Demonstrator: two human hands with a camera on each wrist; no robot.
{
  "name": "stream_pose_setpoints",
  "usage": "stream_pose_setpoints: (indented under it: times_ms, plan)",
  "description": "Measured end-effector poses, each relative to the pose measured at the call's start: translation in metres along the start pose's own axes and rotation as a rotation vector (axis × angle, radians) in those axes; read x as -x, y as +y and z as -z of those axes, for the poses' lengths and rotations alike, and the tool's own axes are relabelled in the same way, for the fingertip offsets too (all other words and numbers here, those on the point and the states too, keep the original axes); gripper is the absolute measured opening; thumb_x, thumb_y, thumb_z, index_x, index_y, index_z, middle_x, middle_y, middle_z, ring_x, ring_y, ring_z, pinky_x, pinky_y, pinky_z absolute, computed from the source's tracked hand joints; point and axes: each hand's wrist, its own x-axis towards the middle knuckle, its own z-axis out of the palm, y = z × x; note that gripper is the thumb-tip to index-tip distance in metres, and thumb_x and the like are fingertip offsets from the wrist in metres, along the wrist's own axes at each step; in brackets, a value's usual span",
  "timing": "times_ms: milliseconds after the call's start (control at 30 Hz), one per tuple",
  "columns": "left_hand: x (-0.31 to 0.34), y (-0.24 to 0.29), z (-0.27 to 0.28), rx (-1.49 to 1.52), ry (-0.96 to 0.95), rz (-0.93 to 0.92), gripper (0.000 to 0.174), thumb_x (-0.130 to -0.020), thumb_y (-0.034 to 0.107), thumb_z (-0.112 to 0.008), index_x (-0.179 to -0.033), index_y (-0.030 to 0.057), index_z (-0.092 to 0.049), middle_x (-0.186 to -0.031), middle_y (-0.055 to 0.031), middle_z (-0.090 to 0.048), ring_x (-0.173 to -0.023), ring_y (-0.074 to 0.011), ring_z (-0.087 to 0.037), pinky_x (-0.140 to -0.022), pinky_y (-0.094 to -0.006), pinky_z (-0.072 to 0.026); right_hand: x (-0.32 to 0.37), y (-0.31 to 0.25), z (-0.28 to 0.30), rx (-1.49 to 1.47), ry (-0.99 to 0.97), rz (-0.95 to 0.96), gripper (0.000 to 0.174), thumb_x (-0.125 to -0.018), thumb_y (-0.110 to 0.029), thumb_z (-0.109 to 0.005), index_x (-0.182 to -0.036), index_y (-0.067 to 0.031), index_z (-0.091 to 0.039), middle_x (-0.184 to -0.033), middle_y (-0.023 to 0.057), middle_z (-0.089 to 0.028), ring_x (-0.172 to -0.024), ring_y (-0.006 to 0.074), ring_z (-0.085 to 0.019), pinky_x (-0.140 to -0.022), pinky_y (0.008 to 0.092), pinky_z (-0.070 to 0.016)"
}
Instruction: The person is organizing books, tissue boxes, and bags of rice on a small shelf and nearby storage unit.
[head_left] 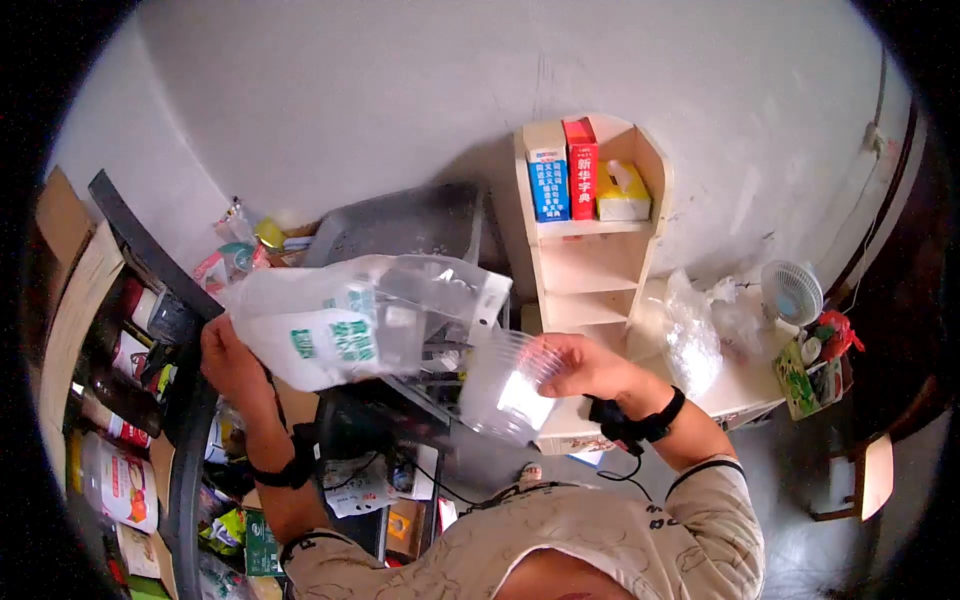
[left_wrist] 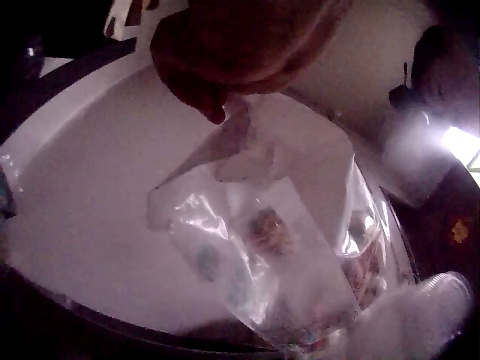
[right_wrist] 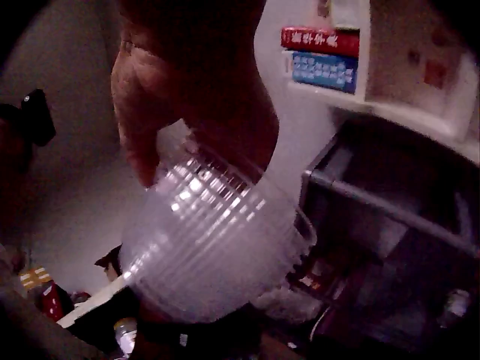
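Note:
In the head view my left hand [head_left: 235,362] grips the left end of a clear plastic bag [head_left: 335,320] printed with green characters. The bag stretches out sideways toward my right hand [head_left: 590,368], which holds a stack of clear plastic cups [head_left: 507,388] by its side. The bag's far corner overlaps the top of the stack. Seen from the left wrist, the crinkled bag [left_wrist: 255,247] hangs below my fingers. The right wrist view has the ribbed, nested rims of the cups [right_wrist: 217,232] beneath my thumb and fingers.
A dark shelf rack [head_left: 190,430] crowded with jars and packets stands at the left. Behind the bag is a grey plastic bin [head_left: 400,225]. A cream shelf unit [head_left: 590,270] holds books and a yellow tissue box [head_left: 622,190]. A small fan [head_left: 792,292] stands at the right.

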Motion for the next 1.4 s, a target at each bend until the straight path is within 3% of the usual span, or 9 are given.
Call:
stream_pose_setpoints:
  times_ms: [133,267,333,400,467,533,733,1133,1400]
  plan:
    - [0.013,0.006,0.022,0.611,-0.304,0.395,0.025,-0.088,0.017,-0.046,-0.099,-0.0018,-0.057,-0.095,-0.0143,-0.061,-0.078,-0.022,-0.061,-0.066,-0.0336,-0.0485,0.027,0.025,0.031,0.207,-0.044,-0.04,0.04,-0.072,0.006,-0.064,-0.11,-0.0005,-0.051,-0.1,0.0023,-0.054,-0.09,0.0108,-0.052,-0.078,0.0253,-0.0442]
    - [0.021,-0.15,0.015,-0.073,-0.358,-0.175,0.028,-0.088,0.018,-0.044,-0.104,-0.0008,-0.056,-0.105,-0.0134,-0.058,-0.088,-0.0238,-0.06,-0.072,-0.037,-0.0491,0.059,0.033,0.047,0.312,0.146,-0.15,0.035,-0.074,0.003,-0.065,-0.107,-0.0012,-0.053,-0.09,0.0016,-0.058,-0.087,0.011,-0.053,-0.076,0.0256,-0.0448]
    - [0.07,-0.074,-0.002,1.046,-0.491,0.791,0.034,-0.088,0.024,-0.04,-0.107,0.0003,-0.055,-0.108,-0.0126,-0.057,-0.094,-0.0265,-0.058,-0.076,-0.0396,-0.0478,0.083,0.047,0.056,0.426,0.255,-0.129,0.033,-0.075,-0.003,-0.065,-0.106,-0.0011,-0.053,-0.085,0.0007,-0.059,-0.083,0.0105,-0.052,-0.074,0.0259,-0.0444]
    - [0.106,-0.067,-0.018,0.642,-0.803,0.338,0.04,-0.088,0.03,-0.037,-0.109,0.0006,-0.054,-0.107,-0.0135,-0.057,-0.091,-0.0288,-0.058,-0.078,-0.0408,-0.047,0.105,0.05,0.057,0.502,0.337,-0.285,0.034,-0.075,-0.01,-0.066,-0.105,-0.0004,-0.053,-0.086,0.0016,-0.058,-0.078,0.0109,-0.05,-0.072,0.0267,-0.0436]
    - [0.146,-0.185,-0.062,0.949,-0.835,0.9,0.042,-0.088,0.032,-0.034,-0.107,0.0001,-0.054,-0.104,-0.0147,-0.058,-0.089,-0.029,-0.058,-0.078,-0.0402,-0.0468,0.131,0.074,0.065,0.496,0.412,-0.272,0.036,-0.075,-0.015,-0.065,-0.105,-0.0001,-0.053,-0.082,0.003,-0.056,-0.074,0.0116,-0.048,-0.071,0.0273,-0.0427]
    - [0.181,-0.117,-0.098,0.901,-0.717,1.378,0.038,-0.088,0.029,-0.036,-0.102,-0.0007,-0.055,-0.098,-0.0137,-0.058,-0.087,-0.0271,-0.058,-0.076,-0.0395,-0.0474,0.154,0.086,0.065,0.53,0.497,-0.365,0.036,-0.075,-0.015,-0.065,-0.105,0.0,-0.053,-0.082,0.0049,-0.056,-0.075,0.012,-0.049,-0.071,0.0278,-0.0428]
    - [0.295,-0.049,-0.164,0.291,-1.17,0.989,0.015,-0.084,0.017,-0.048,-0.081,0.0036,-0.053,-0.064,-0.0003,-0.051,-0.052,-0.0105,-0.049,-0.045,-0.024,-0.0389,0.27,0.103,0.041,0.359,0.881,-0.431,0.034,-0.073,-0.01,-0.064,-0.104,-0.0009,-0.054,-0.08,0.0023,-0.057,-0.074,0.0109,-0.051,-0.069,0.0267,-0.0439]
    - [0.54,0.056,-0.22,0.032,-2.137,0.571,0.015,-0.084,0.009,-0.044,-0.083,-0.0047,-0.051,-0.071,-0.0111,-0.057,-0.055,-0.0198,-0.059,-0.046,-0.0306,-0.0509,0.474,0.132,-0.105,0.119,2.049,-0.405,0.025,-0.073,0.0,-0.063,-0.096,0.001,-0.054,-0.082,0.001,-0.057,-0.075,0.01,-0.053,-0.066,0.0244,-0.044]
    - [0.682,0.098,-0.221,0.194,-2.375,1.103,0.03,-0.085,0.02,-0.048,-0.102,-0.0049,-0.048,-0.091,-0.0137,-0.058,-0.077,-0.0239,-0.061,-0.067,-0.036,-0.0521,0.49,0.143,-0.152,-0.007,2.185,-0.205,0.023,-0.074,0.0,-0.063,-0.095,0.0008,-0.053,-0.084,-0.0009,-0.055,-0.077,0.0081,-0.052,-0.067,0.0231,-0.0433]
